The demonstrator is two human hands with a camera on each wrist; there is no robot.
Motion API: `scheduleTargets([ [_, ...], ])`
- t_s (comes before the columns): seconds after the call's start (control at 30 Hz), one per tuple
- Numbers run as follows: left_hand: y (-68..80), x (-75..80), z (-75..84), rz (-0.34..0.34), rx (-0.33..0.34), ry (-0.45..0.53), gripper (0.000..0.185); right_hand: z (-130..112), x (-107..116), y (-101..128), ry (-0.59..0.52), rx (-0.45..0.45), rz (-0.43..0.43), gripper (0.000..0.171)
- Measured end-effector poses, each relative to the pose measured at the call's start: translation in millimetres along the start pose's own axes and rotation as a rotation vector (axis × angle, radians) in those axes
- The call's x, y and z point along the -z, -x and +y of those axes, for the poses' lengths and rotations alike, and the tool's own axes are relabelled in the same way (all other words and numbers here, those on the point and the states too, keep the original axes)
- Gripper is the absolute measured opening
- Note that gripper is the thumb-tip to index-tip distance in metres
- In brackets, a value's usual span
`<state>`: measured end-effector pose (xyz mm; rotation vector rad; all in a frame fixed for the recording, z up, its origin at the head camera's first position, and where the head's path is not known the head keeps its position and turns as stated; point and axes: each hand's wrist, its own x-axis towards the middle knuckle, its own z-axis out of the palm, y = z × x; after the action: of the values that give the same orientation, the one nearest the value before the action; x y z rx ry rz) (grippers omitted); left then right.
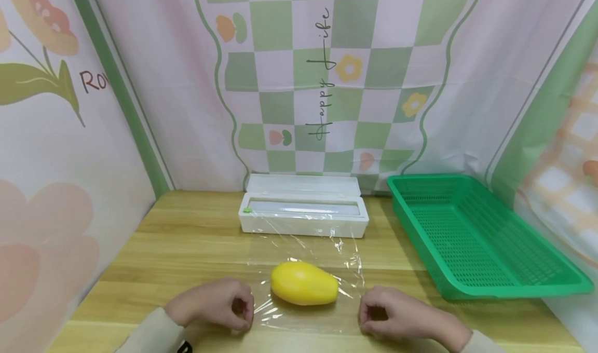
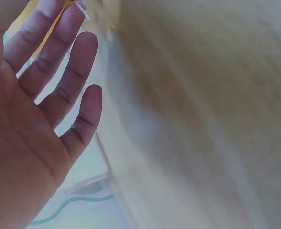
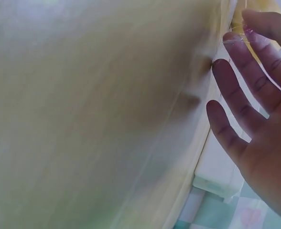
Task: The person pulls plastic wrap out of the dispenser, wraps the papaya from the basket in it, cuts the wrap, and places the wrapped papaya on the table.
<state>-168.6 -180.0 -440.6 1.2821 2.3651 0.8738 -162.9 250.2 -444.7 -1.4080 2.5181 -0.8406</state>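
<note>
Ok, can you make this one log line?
left hand: pinches film edge | right hand: pinches film edge | fruit: between hands | box: lid open | basket: right of box

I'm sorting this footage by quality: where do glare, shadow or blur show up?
Head: bright glare streaks on the plastic film, a softer highlight on the yellow fruit; left wrist: tabletop out of focus, left hand clearer; right wrist: tabletop blurred too, soft dark shadows near the right hand.
</note>
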Motion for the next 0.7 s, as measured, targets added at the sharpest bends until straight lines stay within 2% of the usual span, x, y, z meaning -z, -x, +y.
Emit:
scheduleTargets([
  [0.2,-0.4,10.1,2.8,0.045,-0.039,0.02,0.016,-3,4,-1,-0.072,-0.036,0.022,0.01],
  [0.47,-2.7,18.8,1.0,0.144,-0.056,0.041,0.018,1,9,-6,-0.046,0.069,0.151,0.016],
  [0.7,-5.4,20.1,-1.6,0.22,-0.039,0.034,0.022,3,11,-9,-0.074,0.014,0.187,0.015],
])
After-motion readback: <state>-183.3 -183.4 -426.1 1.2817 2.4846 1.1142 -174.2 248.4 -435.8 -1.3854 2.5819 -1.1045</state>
